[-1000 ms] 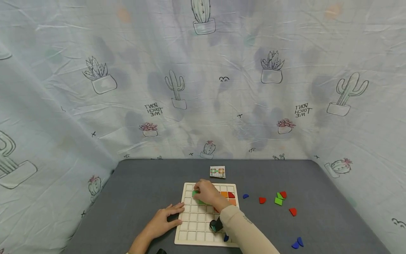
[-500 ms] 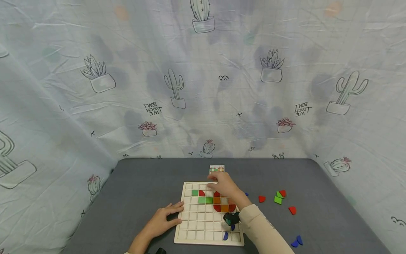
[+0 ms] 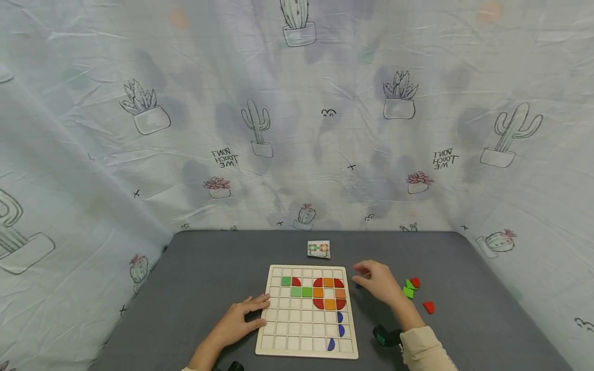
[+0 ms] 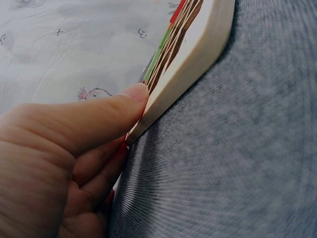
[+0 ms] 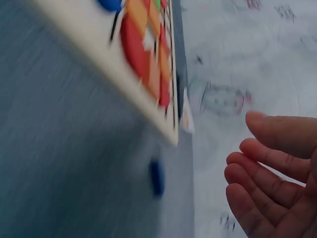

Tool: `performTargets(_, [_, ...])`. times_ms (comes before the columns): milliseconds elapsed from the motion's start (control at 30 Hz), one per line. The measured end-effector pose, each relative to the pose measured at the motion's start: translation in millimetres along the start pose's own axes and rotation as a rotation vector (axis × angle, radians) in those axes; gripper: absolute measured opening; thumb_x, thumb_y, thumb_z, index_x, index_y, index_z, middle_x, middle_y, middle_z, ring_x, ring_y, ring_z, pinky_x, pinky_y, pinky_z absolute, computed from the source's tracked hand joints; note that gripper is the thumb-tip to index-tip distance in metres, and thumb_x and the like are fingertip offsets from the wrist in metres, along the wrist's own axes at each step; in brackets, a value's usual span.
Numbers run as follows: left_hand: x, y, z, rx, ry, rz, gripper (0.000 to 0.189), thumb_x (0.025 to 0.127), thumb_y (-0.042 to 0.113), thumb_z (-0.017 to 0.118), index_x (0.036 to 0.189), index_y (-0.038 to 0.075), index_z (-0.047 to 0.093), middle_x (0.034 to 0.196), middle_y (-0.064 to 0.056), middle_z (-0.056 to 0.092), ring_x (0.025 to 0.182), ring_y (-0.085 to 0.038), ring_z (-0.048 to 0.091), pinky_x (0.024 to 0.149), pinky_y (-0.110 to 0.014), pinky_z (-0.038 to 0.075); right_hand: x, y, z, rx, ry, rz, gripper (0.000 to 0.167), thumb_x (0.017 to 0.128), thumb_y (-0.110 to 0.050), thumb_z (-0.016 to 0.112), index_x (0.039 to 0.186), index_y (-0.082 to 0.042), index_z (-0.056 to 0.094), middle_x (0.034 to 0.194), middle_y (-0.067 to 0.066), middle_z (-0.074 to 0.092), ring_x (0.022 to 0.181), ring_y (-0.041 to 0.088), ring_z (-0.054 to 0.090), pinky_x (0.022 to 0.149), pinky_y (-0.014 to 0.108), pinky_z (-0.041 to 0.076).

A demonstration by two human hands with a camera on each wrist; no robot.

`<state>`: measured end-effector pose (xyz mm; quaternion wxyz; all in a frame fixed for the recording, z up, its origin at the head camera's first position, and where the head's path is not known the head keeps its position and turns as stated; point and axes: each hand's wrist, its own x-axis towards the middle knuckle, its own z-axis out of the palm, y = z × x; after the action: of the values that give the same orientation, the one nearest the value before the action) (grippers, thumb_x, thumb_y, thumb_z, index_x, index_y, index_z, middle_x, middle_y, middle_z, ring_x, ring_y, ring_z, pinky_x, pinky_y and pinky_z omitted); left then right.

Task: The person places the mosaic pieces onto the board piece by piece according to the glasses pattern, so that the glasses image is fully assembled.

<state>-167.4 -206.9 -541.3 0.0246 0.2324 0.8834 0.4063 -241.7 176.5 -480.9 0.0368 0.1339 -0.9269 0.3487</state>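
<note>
My left hand (image 3: 242, 322) rests against the left edge of a pale wooden grid board (image 3: 297, 353), its thumb (image 4: 114, 111) touching the side in the left wrist view. On the board lie green squares (image 3: 307, 292), a red quarter-round (image 3: 296, 282), a ring of red and orange pieces (image 3: 328, 283), and several blue pieces (image 3: 341, 330) down the right side. Just off the board's upper right corner, my right hand (image 3: 378, 281) hovers with loosely bent fingers over a loose blue piece (image 5: 157, 177). Nothing shows between those fingers in the right wrist view.
Behind the board lies a small printed pattern card (image 3: 318, 249). Loose green (image 3: 408, 292) and red (image 3: 429, 307) pieces are scattered on the grey table (image 3: 223, 268) to the right. A cactus-print cloth (image 3: 287, 180) hangs behind. The right sleeve (image 3: 424, 348) covers the table's lower right.
My right hand has left the green pieces at the board's upper left, passed over the back edge and reached the loose blue piece on the right. The left hand has stayed put.
</note>
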Motion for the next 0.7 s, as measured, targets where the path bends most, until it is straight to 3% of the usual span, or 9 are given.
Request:
performTargets(267, [0.7, -2.6, 0.5, 0.000, 0.005, 0.002, 0.051, 0.089, 0.039, 0.063, 0.130, 0.009, 0.060, 0.141, -0.008, 0.051, 0.128, -0.033, 0.048, 0.109, -0.058, 0.029, -22.1, 35, -14, -0.084, 0.097, 0.123, 0.017, 0.084, -0.013, 0.071, 0.096, -0.002, 0.070, 0.088, 0.008, 0.070, 0.076, 0.021, 0.065, 0.061, 0.034, 0.056])
performTargets(700, [1.0, -3.6, 1.2, 0.018, 0.008, 0.016, 0.051, 0.088, 0.037, 0.064, 0.130, 0.008, 0.060, 0.140, -0.009, 0.052, 0.128, -0.033, 0.048, 0.109, -0.057, 0.030, -25.3, 45, -16, -0.155, 0.096, 0.235, 0.020, 0.082, -0.020, 0.073, 0.083, -0.001, 0.067, 0.072, 0.005, 0.063, 0.060, 0.015, 0.055, 0.050, 0.030, 0.046])
